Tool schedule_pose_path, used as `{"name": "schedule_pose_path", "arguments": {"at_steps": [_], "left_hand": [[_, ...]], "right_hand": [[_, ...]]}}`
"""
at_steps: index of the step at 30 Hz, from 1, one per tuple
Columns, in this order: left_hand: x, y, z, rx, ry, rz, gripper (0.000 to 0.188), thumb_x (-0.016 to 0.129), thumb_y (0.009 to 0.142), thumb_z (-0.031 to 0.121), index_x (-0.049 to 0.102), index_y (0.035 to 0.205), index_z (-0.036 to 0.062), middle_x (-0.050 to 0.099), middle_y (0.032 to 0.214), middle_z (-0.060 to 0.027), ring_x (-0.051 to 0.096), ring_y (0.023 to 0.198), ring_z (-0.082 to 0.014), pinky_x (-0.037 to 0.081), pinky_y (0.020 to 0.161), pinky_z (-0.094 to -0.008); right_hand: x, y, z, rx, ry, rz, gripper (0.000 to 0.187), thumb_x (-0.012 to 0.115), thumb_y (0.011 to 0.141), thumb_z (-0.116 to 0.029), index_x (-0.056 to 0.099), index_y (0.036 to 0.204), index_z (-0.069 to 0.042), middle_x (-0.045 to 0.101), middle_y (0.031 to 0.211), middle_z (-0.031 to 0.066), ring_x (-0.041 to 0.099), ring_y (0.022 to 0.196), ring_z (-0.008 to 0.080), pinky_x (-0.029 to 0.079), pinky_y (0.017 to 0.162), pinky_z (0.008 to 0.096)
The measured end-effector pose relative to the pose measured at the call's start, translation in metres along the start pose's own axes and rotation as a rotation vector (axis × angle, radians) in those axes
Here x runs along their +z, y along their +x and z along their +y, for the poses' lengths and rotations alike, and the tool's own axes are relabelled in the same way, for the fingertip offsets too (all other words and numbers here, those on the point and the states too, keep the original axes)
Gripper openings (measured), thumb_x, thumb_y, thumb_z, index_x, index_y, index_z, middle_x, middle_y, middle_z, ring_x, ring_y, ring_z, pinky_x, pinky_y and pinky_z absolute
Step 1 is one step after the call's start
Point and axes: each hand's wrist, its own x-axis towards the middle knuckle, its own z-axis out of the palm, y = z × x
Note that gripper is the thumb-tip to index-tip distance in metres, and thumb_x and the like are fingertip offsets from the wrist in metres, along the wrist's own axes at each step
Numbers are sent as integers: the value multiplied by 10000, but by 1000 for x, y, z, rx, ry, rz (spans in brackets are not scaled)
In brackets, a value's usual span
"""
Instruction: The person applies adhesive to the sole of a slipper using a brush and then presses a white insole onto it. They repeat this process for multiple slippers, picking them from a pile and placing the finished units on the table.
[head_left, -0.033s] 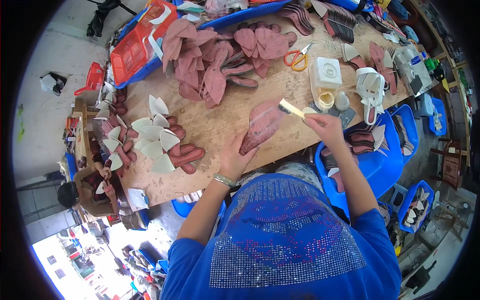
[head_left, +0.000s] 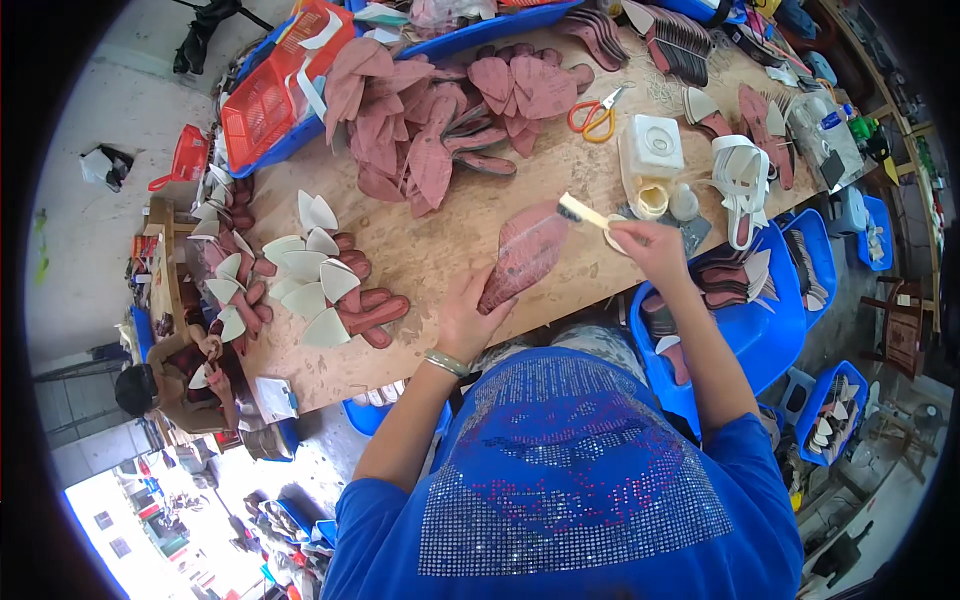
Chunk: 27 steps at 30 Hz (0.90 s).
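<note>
My left hand is closed round the narrow end of a reddish-brown shoe insole, holding it tilted over the table. The insole's surface looks wet and blotchy. In my right hand is a pale-handled brush. Its bristles are close to the insole's broad end; whether they touch it I cannot tell. Beyond my right hand stands a white plastic container with an opening on its near side, crusted yellowish. A small round white cup is beside it.
Orange-handled scissors lie behind the container. A heap of reddish insoles covers the far middle. Insoles with white pointed uppers lie left. White straps are at right, above a blue tub. Another person sits at far left.
The brush has moved very slightly upward in my right hand. The insole and my left hand stay almost in place.
</note>
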Motion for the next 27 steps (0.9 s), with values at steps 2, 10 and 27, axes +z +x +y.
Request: {"name": "schedule_pose_path", "arguments": {"at_steps": [2,10,27], "left_hand": [[-5,-5,-1,24,-10,-10,551,805,695,223,603,1171,33,598,991,-143,586,896,-315,487,787,-385],[-8,-15,-10,77,153,113,553,808,679,227,605,1157,36,606,977,-121,586,877,-309,484,746,-400],[-12,-41,-21,40,213,207,554,819,657,220,604,1129,27,587,966,-128,569,854,-320,470,736,-414]], "right_hand": [[-3,20,1,20,-104,10,196,703,837,-190,733,988,-68,715,856,119,673,725,170,505,659,272],[17,-9,-86,-322,7,-105,173,704,815,-196,737,966,-118,697,820,120,664,688,277,513,612,337],[57,-4,-108,-491,-277,-129,77,673,816,-187,717,828,-125,632,664,103,617,582,280,468,521,389]]}}
